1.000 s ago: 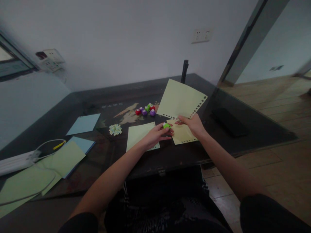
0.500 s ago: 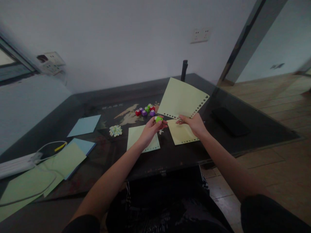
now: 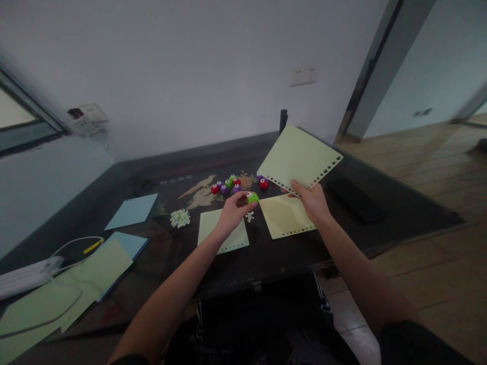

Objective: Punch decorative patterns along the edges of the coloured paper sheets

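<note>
My left hand (image 3: 231, 213) pinches a small green craft punch (image 3: 252, 197) between thumb and fingers, above the table. In my right hand (image 3: 315, 204) is a pale green sheet of paper (image 3: 299, 157), gripped by its lower edge and raised at a slant. Small cut-out shapes, hearts among them, run along two of its edges. Under the right hand lies a yellowish sheet (image 3: 281, 218) with a punched lower edge. Another pale sheet (image 3: 208, 225) lies partly beneath my left forearm. Red, purple and green punches (image 3: 229, 183) cluster behind the left hand; a red punch (image 3: 264, 184) sits by the raised sheet's corner.
A heap of small paper cut-outs (image 3: 180, 218) lies left of centre, with a few more cut-outs (image 3: 249, 217) below the green punch. Blue paper (image 3: 131, 212), green sheets (image 3: 102, 266), and a white power strip with cable (image 3: 30, 274) occupy the left. A dark flat object (image 3: 355, 200) lies at right.
My right hand has moved the sheet to the right and turned it, so a red and a purple punch now show beside it. The left hand's fingers have shifted around the green punch.
</note>
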`<state>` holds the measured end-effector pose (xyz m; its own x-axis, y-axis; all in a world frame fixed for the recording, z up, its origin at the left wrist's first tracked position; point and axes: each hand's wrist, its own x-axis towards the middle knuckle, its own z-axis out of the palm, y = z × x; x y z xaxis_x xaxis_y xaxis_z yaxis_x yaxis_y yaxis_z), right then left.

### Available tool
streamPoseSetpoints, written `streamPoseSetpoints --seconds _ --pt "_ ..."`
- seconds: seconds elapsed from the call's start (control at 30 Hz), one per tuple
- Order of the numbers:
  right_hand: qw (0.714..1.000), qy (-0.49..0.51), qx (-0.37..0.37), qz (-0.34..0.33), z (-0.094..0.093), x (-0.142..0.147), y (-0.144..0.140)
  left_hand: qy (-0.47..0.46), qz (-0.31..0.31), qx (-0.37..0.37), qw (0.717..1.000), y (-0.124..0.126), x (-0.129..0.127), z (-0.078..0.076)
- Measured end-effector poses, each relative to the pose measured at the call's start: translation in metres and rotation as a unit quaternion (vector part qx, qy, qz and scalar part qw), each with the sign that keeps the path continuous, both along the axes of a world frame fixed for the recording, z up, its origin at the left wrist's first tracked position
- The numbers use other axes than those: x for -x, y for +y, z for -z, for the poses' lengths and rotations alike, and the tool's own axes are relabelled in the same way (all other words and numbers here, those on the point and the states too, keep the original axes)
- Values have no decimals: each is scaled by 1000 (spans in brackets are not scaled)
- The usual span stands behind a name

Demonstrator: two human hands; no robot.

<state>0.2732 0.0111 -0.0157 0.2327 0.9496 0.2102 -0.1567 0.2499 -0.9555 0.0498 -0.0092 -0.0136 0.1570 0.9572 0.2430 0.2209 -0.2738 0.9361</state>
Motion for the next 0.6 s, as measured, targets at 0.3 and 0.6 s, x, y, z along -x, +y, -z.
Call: streamPoseSetpoints --seconds 0.3,0.6 --pt "1000 25 6 12 -7 0 -3 100 -61 -59 991 62 -34 18" --pt "999 32 -7 5 -10 -1 -5 257 -82 -80 960 99 -40 37"
